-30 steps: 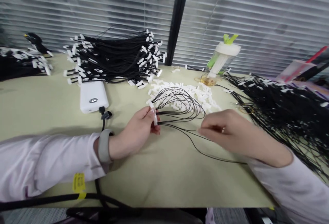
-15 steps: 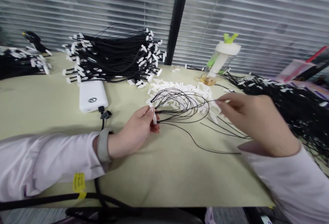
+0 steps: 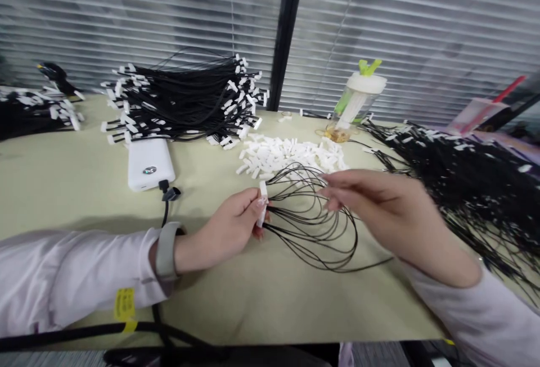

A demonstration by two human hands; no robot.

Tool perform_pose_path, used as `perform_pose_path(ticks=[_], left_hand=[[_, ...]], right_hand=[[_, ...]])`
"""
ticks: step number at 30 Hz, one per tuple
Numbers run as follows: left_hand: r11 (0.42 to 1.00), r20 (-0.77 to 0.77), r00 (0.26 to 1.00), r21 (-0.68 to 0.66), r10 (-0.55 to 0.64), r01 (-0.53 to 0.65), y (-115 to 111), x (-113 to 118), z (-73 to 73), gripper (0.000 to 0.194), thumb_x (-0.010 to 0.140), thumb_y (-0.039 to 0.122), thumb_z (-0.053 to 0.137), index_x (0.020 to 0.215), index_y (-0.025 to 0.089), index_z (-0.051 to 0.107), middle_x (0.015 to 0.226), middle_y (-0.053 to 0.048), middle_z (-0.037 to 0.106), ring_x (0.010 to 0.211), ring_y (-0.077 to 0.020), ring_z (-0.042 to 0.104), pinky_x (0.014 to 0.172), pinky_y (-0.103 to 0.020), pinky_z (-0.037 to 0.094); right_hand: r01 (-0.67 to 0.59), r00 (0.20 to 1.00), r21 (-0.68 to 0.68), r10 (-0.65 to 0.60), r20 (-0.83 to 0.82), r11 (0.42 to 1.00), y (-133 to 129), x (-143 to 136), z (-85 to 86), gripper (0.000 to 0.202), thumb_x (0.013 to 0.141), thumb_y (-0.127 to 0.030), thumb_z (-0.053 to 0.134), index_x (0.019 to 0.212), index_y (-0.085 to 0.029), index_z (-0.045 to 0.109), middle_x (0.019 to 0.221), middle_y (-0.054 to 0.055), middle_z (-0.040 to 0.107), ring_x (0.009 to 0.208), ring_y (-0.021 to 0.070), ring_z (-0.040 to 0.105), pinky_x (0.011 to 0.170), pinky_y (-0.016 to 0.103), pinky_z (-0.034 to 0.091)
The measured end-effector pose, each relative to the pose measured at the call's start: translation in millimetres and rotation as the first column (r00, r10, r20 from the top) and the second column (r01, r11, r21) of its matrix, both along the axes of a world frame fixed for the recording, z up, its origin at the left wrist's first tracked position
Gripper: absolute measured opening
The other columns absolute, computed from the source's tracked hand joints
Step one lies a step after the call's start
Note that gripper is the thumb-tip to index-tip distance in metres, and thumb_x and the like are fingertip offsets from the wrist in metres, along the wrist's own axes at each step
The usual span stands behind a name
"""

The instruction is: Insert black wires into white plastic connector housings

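Note:
My left hand (image 3: pixel 230 226) pinches a small bunch of white plastic clips (image 3: pixel 262 209) from which several thin black cord loops (image 3: pixel 314 215) fan out to the right over the table. My right hand (image 3: pixel 379 209) hovers over the far side of those loops, fingers drawn together near their ends; whether it grips a cord I cannot tell. A heap of loose white clips (image 3: pixel 291 153) lies just behind the loops. A grey band sits on my left wrist.
A big bundle of finished black cords with white clips (image 3: pixel 181 103) lies at the back, another pile (image 3: pixel 455 170) spreads along the right, a third (image 3: pixel 29 108) at far left. A white power bank (image 3: pixel 147 163) with cable and a clear bottle (image 3: pixel 354 103) stand on the beige table (image 3: pixel 63 187).
My right hand swung out to the right, then came back left over the loops. The loops have gathered closer and shifted toward me; the left hand kept its hold on the clips.

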State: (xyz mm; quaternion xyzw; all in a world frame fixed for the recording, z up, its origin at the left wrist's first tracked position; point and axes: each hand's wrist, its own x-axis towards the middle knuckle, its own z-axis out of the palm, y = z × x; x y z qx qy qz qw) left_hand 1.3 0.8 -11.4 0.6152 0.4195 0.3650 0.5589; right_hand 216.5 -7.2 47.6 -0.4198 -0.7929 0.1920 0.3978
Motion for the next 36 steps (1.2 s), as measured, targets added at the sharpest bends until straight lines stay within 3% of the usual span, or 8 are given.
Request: perform_pose_path(ticks=[2,5,9,20,24,36], left_hand=[[1.000,-0.032,0.999,0.000,-0.023,0.024,-1,-1,0.2,0.024,0.086,0.036,0.035,0.076,0.016,0.045,0.065,0.004,0.048,0.051,-0.0069,0.048,0.049,-0.021,0.040],[0.999,-0.053,0.998,-0.011,-0.042,0.042,-2,-2,0.3,0.025,0.086,0.036,0.035,0.076,0.016,0.045,0.065,0.004,0.048,0.051,-0.0069,0.047,0.050,-0.021,0.040],[0.997,-0.042,0.996,-0.013,-0.073,0.073,-3,-3,1.4,0.026,0.086,0.037,0.034,0.074,0.017,0.045,0.065,0.004,0.047,0.052,-0.0071,0.047,0.050,-0.021,0.040],[0.997,-0.060,0.996,-0.012,-0.073,0.072,-3,-2,3.0,0.025,0.086,0.037,0.034,0.076,0.017,0.045,0.066,0.003,0.047,0.052,-0.0081,0.046,0.051,-0.022,0.040],[0.997,-0.114,0.990,0.009,-0.078,0.080,-2,-3,3.2,0.028,0.086,0.039,0.032,0.075,0.017,0.046,0.064,0.003,0.047,0.052,-0.0085,0.044,0.049,-0.022,0.038],[0.994,-0.079,0.992,0.019,-0.103,0.105,-3,-4,1.8,0.031,0.086,0.041,0.033,0.073,0.017,0.046,0.064,0.002,0.046,0.055,-0.0091,0.042,0.051,-0.022,0.038]], right_hand=[[-0.012,0.984,0.056,0.002,0.179,0.998,-1,-8,-7.9,0.019,0.078,-0.014,0.053,0.092,-0.020,0.063,0.079,0.001,0.064,0.071,0.0094,0.059,0.065,0.022,0.048],[-0.036,0.959,0.140,-0.005,0.284,0.990,1,-17,-18.3,0.011,0.078,-0.015,0.053,0.081,-0.019,0.062,0.076,0.000,0.063,0.070,0.0086,0.056,0.065,0.021,0.044],[-0.060,0.950,0.213,-0.010,0.313,0.975,1,-20,-22.5,0.010,0.079,-0.013,0.050,0.077,-0.017,0.059,0.072,0.000,0.060,0.067,0.0085,0.054,0.062,0.021,0.042],[-0.158,0.934,0.207,0.078,0.348,0.966,2,-14,-16.9,0.009,0.078,-0.010,0.049,0.078,-0.016,0.057,0.070,0.000,0.058,0.066,0.0074,0.051,0.060,0.019,0.040],[-0.140,0.936,0.243,0.048,0.348,0.960,1,-15,-18.0,0.009,0.079,-0.012,0.049,0.077,-0.016,0.057,0.070,0.001,0.058,0.067,0.0080,0.052,0.060,0.019,0.040],[-0.234,0.834,0.358,-0.003,0.552,0.904,4,-9,-23.6,0.015,0.083,-0.017,0.044,0.081,-0.016,0.059,0.071,0.003,0.055,0.067,0.0127,0.048,0.060,0.025,0.039]])
